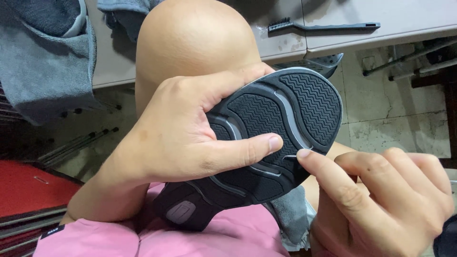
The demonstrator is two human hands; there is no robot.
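My left hand [176,138] grips a black shoe [281,119] turned sole up, thumb lying across the middle of the sole and fingers wrapped over its far edge. The sole has zigzag tread and grey curved lines. My right hand [381,195] comes in from the lower right, its fingers curled, with the index fingertip touching the sole's near edge just right of my left thumb. The shoe rests above my lap, over pink shorts [228,235], with my bare knee [190,43] behind it.
A dark long-handled brush [323,26] lies on a pale table top [404,16] at the back. Grey towels [43,57] hang at the upper left, and a grey cloth [293,214] lies under the shoe. A red mat [28,190] is at lower left, stained floor tiles [395,109] at right.
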